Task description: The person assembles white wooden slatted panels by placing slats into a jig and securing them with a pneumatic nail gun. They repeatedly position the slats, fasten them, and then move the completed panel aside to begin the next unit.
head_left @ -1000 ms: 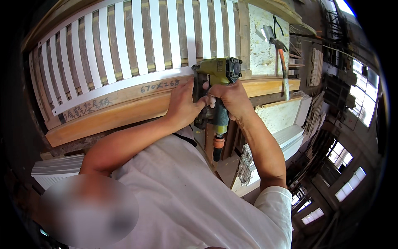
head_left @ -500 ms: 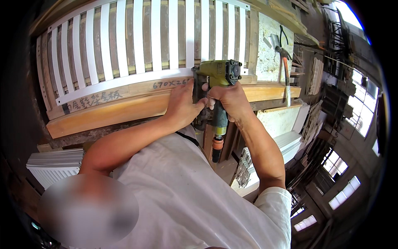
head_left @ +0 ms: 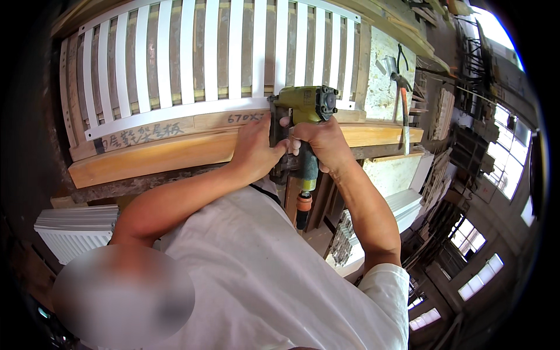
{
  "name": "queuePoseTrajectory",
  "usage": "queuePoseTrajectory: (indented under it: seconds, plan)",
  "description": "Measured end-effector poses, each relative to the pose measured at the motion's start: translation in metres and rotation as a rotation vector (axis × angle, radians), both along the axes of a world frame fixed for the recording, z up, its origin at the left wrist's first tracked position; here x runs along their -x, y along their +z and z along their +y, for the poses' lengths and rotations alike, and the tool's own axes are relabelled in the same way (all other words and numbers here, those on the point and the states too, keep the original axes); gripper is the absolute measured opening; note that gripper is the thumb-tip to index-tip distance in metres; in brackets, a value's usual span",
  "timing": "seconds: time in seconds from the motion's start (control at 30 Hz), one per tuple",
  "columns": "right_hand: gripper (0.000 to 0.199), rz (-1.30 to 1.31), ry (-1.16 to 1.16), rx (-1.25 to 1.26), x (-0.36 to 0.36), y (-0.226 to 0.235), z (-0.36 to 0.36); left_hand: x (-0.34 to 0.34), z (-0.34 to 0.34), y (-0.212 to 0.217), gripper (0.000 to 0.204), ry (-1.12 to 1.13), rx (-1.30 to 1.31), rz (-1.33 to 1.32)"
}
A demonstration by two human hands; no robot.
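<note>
At the white rack [head_left: 175, 111], the right hand [head_left: 322, 142] curled its fingers round the nail gun [head_left: 306, 104], best kept square; the left hand's [head_left: 255, 150] thumb stood apart, its hold unclear.

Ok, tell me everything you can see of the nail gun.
The nail gun has an olive-green, metal-looking body, a dark bolted end cap and a dark grip with an orange-and-black fitting below. Its nose end points left, by the white slatted panel's near rail; contact is unclear. The right hand grasps the grip; the left hand is at its dark front part, touching or just beside it.
</note>
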State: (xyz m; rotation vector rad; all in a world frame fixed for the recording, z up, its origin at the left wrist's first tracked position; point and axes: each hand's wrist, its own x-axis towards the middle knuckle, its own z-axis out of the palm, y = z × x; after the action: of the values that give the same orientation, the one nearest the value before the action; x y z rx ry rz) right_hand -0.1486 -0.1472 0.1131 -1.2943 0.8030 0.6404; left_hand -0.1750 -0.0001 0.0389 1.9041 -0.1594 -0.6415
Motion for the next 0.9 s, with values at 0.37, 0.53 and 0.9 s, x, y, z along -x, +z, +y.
queuePoseTrajectory:
  seconds: [0.37,0.53,0.9]
  plan:
    - [0.02,-0.054,0.119,0.056,-0.006,0.002,0.018,0.002,0.015,-0.002,0.054,0.031,-0.007,-0.003]
    - [0.018,-0.005,0.108,0.035,-0.009,0.003,0.027,-0.001,0.025,0.002,0.055,0.023,-0.009,0.038]
    - [0.018,-0.001,0.157,0.054,-0.013,0.004,0.061,0.001,0.058,0.0,0.051,0.04,-0.075,0.047]
